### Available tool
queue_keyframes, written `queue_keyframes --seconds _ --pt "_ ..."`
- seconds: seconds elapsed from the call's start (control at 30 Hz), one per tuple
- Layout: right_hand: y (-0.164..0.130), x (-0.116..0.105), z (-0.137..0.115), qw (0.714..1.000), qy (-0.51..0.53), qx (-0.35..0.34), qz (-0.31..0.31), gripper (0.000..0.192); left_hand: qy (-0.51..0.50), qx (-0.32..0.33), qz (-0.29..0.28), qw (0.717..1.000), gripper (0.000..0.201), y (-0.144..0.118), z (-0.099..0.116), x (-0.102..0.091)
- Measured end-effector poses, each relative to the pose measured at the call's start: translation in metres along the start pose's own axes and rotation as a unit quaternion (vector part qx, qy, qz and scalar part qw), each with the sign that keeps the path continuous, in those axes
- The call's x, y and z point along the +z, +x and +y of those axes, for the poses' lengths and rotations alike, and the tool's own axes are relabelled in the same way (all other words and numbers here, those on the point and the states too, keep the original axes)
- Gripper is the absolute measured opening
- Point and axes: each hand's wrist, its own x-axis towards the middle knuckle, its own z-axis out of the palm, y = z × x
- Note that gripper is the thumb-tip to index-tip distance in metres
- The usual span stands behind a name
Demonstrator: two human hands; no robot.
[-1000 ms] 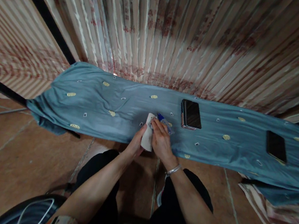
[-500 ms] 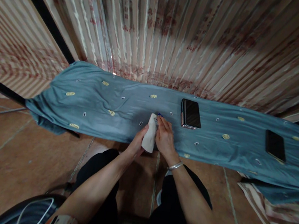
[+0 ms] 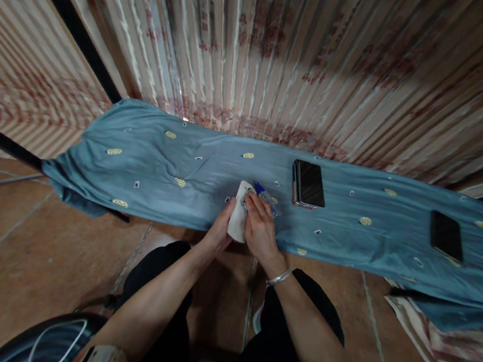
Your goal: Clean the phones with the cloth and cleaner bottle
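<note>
Your left hand (image 3: 219,231) is curled round the near left side of a small white case (image 3: 237,220), fingers closed on its edge, so the case is held rather than lying free. Your right hand (image 3: 260,230) sits just right of it, fingers bent over the far end of the case and over a blue-capped pen (image 3: 265,199) that pokes out toward the far right; whether those fingers pinch the pen or only rest on it, you cannot tell. The case stands at the near edge of the blue cloth (image 3: 155,173), between your two hands, its long axis running near to far. The pen lies on your right hand's side, slanting away from you. Farther right on the cloth lie a phone (image 3: 309,184) and, well apart, a second phone (image 3: 446,236).
</note>
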Motion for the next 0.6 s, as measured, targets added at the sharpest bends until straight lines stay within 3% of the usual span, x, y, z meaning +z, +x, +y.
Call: queue_keyframes --seconds 0.3,0.6 --pt "0.009 -0.013 0.008 1.0 -0.003 -0.005 -0.003 0.052 0.044 0.004 -0.025 0.999 0.034 0.004 -0.017 -0.009" --pt "0.011 -0.015 0.02 0.999 0.005 0.039 0.009 0.055 0.044 -0.03 -0.003 0.999 0.03 -0.001 -0.006 -0.004"
